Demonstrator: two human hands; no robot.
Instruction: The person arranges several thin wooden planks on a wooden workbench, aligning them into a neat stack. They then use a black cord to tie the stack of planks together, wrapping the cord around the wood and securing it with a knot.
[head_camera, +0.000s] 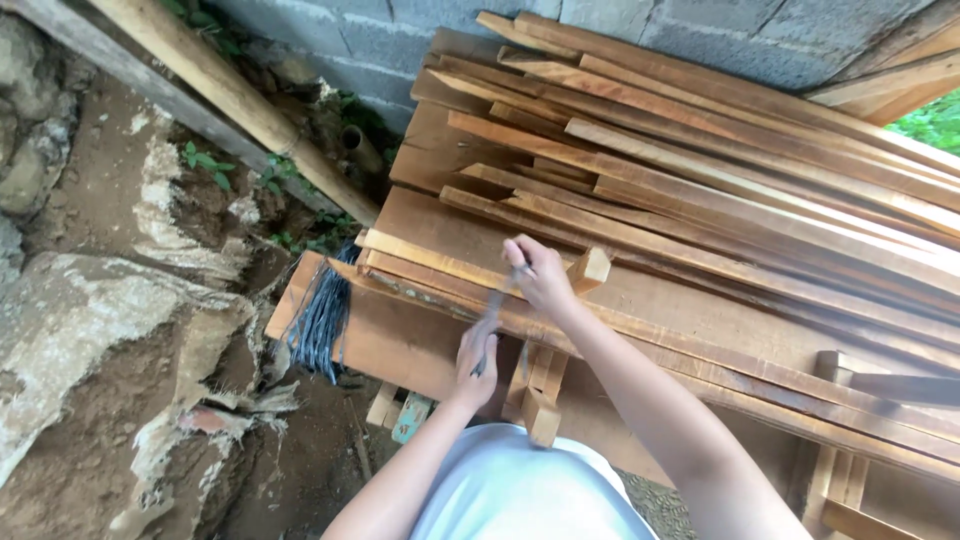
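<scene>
My left hand (476, 352) and my right hand (541, 276) both grip one thin dark strand (496, 305), stretched taut between them. The left hand holds its lower end near my body, the right hand its upper end above the stacked wooden planks (700, 200). What the strand is made of is hard to tell. A small square wooden block end (589, 269) sticks up just right of my right hand. A bundle of similar dark and bluish strands (322, 318) hangs over the left end of a wide board (400, 335).
Long planks lean against a grey block wall (420, 25) at the top. Rough rock and bare earth (110, 330) lie to the left, with a slanted timber (230, 95). Short wooden offcuts (540, 395) stand below the boards.
</scene>
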